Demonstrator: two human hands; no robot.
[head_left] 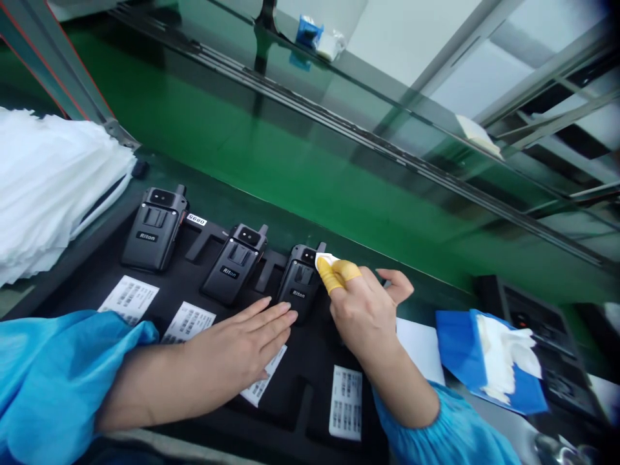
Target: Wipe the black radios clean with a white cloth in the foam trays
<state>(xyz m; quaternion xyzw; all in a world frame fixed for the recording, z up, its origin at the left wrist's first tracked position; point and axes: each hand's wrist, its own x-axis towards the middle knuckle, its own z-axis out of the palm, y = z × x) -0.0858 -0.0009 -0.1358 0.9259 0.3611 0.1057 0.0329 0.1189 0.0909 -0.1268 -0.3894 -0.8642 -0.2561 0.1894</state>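
Note:
Three black handheld radios marked "Riton" lie back side up in a black foam tray: a left radio, a middle radio and a right-hand radio. My right hand, with yellow finger cots on some fingers, pinches a white wipe. That wipe is pressed beside the camera lenses at the top of the right-hand radio. With fingers stretched flat, my left hand rests at the lower end of this same radio. White barcode labels lie in the tray, one partly under my left hand.
A thick stack of white sheets stands on the left. To the right are a blue packet with white wipes and another black device. A glass shelf crosses above the green back panel.

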